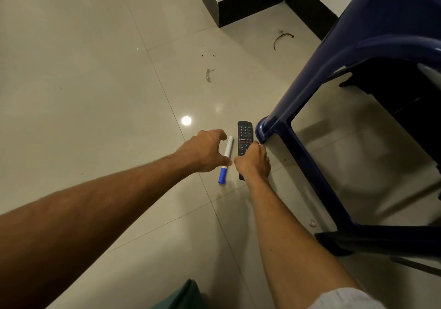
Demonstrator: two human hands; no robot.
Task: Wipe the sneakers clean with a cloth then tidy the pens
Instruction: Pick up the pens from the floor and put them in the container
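Observation:
A white marker pen (226, 152) with a blue cap lies on the tiled floor. My left hand (204, 151) hovers over its left side with the fingers spread and arched; the thumb touches the pen near the cap and the fingers are not closed round it. Right beside the pen lies a black remote control (244, 133). My right hand (254, 162) covers its lower half, fingers curled round its right edge. No sneakers and no cloth are in view.
A dark blue plastic chair (358, 75) stands at the right, its front leg (265, 129) almost touching the remote. Bits of debris and a black cord (282, 39) lie on the floor farther back. A black-skirted wall corner (238, 5) is at the top.

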